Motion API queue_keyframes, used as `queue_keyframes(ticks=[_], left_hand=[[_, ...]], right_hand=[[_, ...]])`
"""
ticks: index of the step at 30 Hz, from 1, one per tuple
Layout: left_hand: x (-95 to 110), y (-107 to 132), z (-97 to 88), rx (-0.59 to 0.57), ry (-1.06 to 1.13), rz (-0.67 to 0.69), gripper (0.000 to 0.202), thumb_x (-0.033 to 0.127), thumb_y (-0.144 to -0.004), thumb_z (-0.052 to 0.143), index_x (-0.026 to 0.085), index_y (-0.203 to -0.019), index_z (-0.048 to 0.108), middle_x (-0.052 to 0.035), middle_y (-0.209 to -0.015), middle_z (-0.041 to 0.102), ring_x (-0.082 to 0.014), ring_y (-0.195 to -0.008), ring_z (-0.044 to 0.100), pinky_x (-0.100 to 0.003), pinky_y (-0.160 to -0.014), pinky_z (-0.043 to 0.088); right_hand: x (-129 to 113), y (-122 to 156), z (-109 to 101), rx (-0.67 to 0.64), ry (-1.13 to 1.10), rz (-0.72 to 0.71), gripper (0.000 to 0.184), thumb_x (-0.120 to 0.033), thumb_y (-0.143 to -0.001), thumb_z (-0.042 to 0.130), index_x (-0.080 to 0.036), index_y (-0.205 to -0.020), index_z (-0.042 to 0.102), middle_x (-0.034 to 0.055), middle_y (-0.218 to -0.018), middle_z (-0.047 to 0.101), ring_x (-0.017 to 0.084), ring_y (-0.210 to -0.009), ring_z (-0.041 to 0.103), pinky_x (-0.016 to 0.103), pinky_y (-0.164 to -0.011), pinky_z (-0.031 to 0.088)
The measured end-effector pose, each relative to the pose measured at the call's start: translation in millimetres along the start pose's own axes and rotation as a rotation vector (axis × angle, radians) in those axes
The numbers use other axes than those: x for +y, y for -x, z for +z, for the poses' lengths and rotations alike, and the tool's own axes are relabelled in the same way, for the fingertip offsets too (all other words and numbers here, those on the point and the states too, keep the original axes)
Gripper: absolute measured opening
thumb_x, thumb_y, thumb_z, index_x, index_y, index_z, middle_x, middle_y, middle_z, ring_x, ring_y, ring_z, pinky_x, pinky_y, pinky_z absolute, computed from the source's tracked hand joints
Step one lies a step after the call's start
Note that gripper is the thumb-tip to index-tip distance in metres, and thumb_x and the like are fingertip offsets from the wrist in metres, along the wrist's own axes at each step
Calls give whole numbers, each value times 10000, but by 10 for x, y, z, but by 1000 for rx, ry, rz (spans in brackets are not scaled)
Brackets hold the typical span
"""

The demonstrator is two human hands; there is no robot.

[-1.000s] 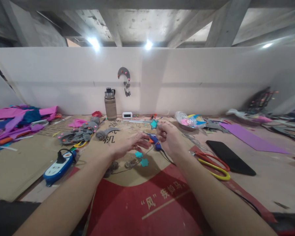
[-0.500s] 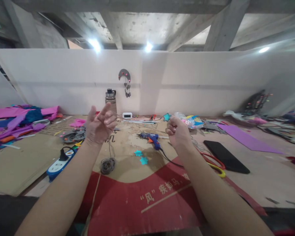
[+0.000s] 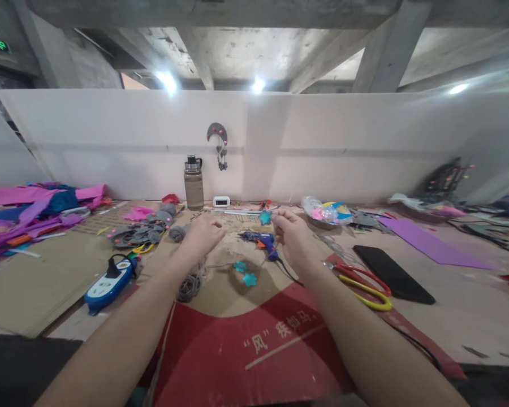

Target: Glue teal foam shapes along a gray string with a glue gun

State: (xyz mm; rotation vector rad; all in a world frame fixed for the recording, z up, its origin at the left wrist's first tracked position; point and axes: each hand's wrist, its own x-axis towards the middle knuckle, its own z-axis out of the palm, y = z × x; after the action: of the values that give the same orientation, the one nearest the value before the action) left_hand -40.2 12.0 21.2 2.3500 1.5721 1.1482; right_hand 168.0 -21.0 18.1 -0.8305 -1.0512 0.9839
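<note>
My right hand (image 3: 292,236) pinches a small teal felt star (image 3: 264,217) above the cardboard. My left hand (image 3: 201,237) is closed, fingers curled on a thin grey string that runs down to a grey string coil (image 3: 189,286) on the cardboard. Two more teal stars (image 3: 245,273) lie between my arms. A blue glue gun (image 3: 261,242) lies just beyond my hands.
Red and yellow scissors (image 3: 365,281) and a black phone (image 3: 393,273) lie to the right, a blue power strip (image 3: 109,281) to the left. A water bottle (image 3: 194,182) and a small clock (image 3: 221,200) stand by the white wall. Purple felt (image 3: 428,243) and felt scraps (image 3: 34,206) lie around.
My left hand came down from a raised pull of the string and moved right toward the star. My right hand lowered and shifted slightly left with the star.
</note>
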Motion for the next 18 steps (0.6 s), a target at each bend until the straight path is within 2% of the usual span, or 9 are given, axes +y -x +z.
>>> queue_keyframes(ticks=[1, 3, 6, 10, 14, 18], left_hand=[[45, 20, 28, 38, -9, 39, 124, 291, -679, 622, 184, -706, 678, -94, -931, 680, -257, -979, 574, -384, -896, 401], [131, 52, 51, 80, 83, 46, 169, 312, -722, 591, 177, -772, 679, -90, -983, 671, -253, -1041, 546, -385, -922, 387], [254, 99, 64, -30, 430, -12, 275, 374, -798, 513, 176, -908, 669, -60, -937, 683, -206, -890, 599, -334, -796, 451], [375, 162, 106, -130, 736, -35, 291, 372, -763, 579, 163, -949, 660, -53, -897, 681, -173, -819, 599, -287, -725, 456], [416, 199, 130, -173, 797, -51, 260, 346, -741, 610, 162, -918, 658, -26, -761, 651, -135, -685, 562, -259, -637, 437], [424, 215, 122, -151, 778, -54, 201, 331, -740, 609, 157, -834, 646, -13, -685, 622, -126, -637, 544, -254, -618, 431]], right_hand=[[15, 17, 21, -9, 57, -16, 140, -282, -650, 608, -194, -687, 505, -78, -539, 346, 47, -430, 253, 184, -374, 185], [33, 37, 47, -26, 169, -42, 150, -306, -657, 606, -193, -678, 510, -75, -532, 373, 55, -435, 280, 197, -393, 212], [42, 54, 64, -70, 281, -65, 150, -333, -684, 586, -197, -694, 524, -70, -520, 389, 72, -452, 322, 209, -424, 252], [50, 101, 107, -119, 335, -91, 130, -328, -695, 565, -200, -706, 546, -59, -537, 416, 88, -480, 347, 224, -456, 282], [58, 158, 179, -149, 347, -101, 97, -299, -675, 571, -206, -652, 551, -59, -502, 386, 95, -476, 333, 232, -456, 265], [50, 196, 217, -157, 333, -97, 83, -289, -671, 572, -213, -643, 554, -56, -495, 390, 97, -474, 335, 232, -450, 256]])
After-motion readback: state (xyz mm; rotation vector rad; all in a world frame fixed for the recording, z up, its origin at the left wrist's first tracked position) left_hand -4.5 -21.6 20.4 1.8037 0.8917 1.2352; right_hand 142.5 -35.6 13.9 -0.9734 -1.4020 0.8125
